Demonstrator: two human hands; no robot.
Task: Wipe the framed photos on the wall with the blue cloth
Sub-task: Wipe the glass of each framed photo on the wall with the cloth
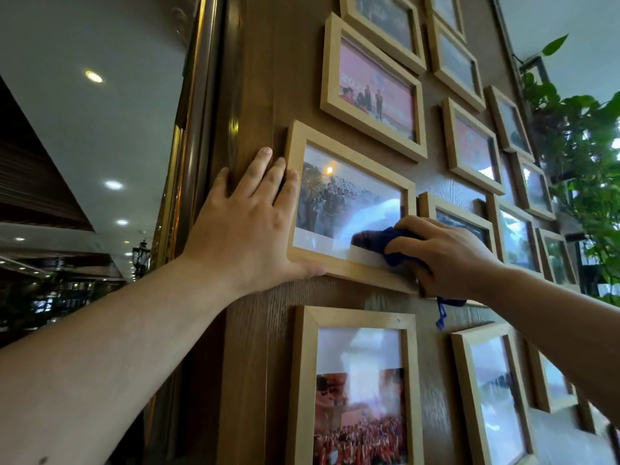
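Observation:
Several light wooden framed photos hang on a brown wood-grain wall (261,330). The middle-left framed photo (345,196) shows a group outdoors. My left hand (248,226) lies flat with fingers spread against that frame's left edge, thumb under its bottom rail. My right hand (446,256) presses a bunched blue cloth (392,245) onto the glass at the frame's lower right corner. A strip of the cloth hangs below my wrist.
Another framed photo (362,391) of a red crowd hangs directly below, and a red-toned one (374,85) above. More frames fill the wall to the right. A leafy green plant (583,146) stands at the far right. A gold-trimmed pillar edge (194,135) borders the wall on the left.

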